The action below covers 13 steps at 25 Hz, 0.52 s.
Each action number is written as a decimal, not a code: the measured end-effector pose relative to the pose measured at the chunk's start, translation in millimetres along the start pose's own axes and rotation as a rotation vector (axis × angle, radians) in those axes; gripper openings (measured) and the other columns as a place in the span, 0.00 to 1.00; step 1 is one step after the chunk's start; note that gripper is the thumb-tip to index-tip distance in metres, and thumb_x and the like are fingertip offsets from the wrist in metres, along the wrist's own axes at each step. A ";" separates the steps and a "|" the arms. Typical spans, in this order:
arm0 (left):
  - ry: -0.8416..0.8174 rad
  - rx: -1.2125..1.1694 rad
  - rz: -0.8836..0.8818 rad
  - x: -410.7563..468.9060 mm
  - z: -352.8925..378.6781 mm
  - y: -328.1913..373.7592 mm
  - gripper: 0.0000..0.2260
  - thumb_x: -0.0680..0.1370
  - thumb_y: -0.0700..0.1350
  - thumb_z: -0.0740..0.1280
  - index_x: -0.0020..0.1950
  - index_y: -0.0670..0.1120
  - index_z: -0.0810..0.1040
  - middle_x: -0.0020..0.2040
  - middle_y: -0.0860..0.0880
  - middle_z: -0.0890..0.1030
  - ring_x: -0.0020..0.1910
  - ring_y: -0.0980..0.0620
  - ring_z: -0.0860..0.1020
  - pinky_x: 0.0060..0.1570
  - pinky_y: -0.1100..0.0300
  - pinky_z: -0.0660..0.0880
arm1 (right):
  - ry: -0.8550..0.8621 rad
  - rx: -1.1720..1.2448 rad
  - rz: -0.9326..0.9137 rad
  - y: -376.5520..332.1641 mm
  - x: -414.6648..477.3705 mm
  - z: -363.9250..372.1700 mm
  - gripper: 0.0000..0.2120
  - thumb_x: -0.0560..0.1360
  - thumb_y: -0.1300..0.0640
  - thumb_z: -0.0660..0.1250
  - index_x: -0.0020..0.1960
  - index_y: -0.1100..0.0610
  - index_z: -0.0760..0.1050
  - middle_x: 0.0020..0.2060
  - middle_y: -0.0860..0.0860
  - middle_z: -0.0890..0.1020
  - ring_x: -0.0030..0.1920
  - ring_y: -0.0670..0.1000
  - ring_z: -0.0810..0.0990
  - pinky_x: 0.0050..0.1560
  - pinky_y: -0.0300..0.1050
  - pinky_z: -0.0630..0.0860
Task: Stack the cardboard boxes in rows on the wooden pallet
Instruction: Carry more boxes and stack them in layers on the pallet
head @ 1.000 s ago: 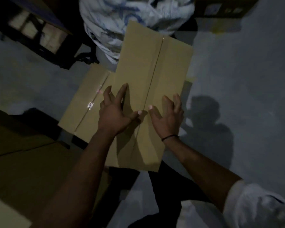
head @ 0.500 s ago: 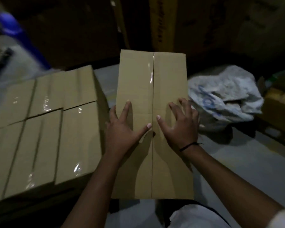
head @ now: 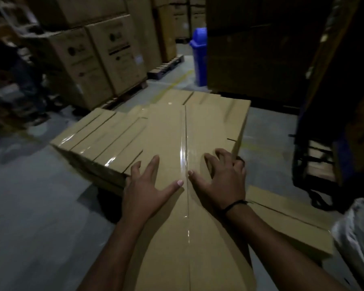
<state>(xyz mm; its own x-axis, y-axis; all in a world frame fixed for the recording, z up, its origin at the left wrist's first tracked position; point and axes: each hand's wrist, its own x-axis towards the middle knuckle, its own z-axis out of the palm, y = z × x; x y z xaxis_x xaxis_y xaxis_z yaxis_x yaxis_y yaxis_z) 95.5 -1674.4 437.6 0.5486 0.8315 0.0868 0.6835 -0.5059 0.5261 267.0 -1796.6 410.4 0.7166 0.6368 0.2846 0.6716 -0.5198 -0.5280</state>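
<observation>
The long cardboard box (head: 168, 133) lies lengthwise straight ahead of the person, its taped middle seam running away from the body and catching the light. Its far end reaches over the low stack of boxes (head: 105, 139) on the left, but motion blur hides whether it touches them. What the stack sits on is lost in shadow, so the wooden pallet cannot be made out beneath it. The left grip (head: 147, 192) lies flat on the box's top face with fingers spread, the thumb pointing at the tape seam and the outer fingers near the box's left edge. The right grip (head: 223, 181) sits just across the seam, fingers spread and arched so the tips press the cardboard, with the outermost fingers at the right edge. It pinches nothing that can be seen. A thin black wristband (head: 233, 205) circles the right wrist. Beside the right forearm and lower down lies another flat box (head: 288, 223), with a pale crumpled bag (head: 357, 238) at its right. The grey floor (head: 29, 206) spreads to the left. Farther off stand tall printed cartons (head: 105, 57) on dark pallets, a blue bin (head: 199, 57) in the aisle, and a dark wheeled rack (head: 315, 164) on the right.
</observation>
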 end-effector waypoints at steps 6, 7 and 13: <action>0.180 0.047 -0.294 0.9 -26.0 -46.2 0.45 0.65 0.80 0.62 0.79 0.66 0.56 0.80 0.49 0.57 0.76 0.40 0.61 0.68 0.39 0.70 | -0.183 0.093 -0.236 -58.2 41.1 48.9 0.32 0.70 0.25 0.59 0.69 0.39 0.69 0.73 0.43 0.63 0.64 0.53 0.64 0.65 0.53 0.67; 0.196 0.053 -0.339 0.8 -29.5 -55.5 0.45 0.65 0.80 0.62 0.79 0.66 0.56 0.80 0.48 0.57 0.76 0.39 0.62 0.67 0.39 0.70 | -0.208 0.100 -0.265 -70.2 46.9 57.9 0.32 0.69 0.26 0.59 0.69 0.39 0.70 0.73 0.43 0.63 0.64 0.53 0.64 0.65 0.53 0.67; 0.278 0.077 -0.518 29.0 -61.0 -134.4 0.47 0.64 0.80 0.61 0.80 0.63 0.57 0.80 0.47 0.55 0.76 0.39 0.62 0.67 0.42 0.69 | -0.314 0.139 -0.413 -156.4 78.9 137.0 0.30 0.70 0.27 0.60 0.65 0.42 0.73 0.71 0.42 0.66 0.64 0.54 0.65 0.65 0.52 0.66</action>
<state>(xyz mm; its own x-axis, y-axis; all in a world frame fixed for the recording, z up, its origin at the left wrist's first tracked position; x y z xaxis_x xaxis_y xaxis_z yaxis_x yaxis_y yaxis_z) -9.8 -1568.3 421.0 -0.0055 0.9983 0.0585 0.8673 -0.0244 0.4971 192.7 -1587.1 405.8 0.2926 0.9231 0.2495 0.8393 -0.1229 -0.5296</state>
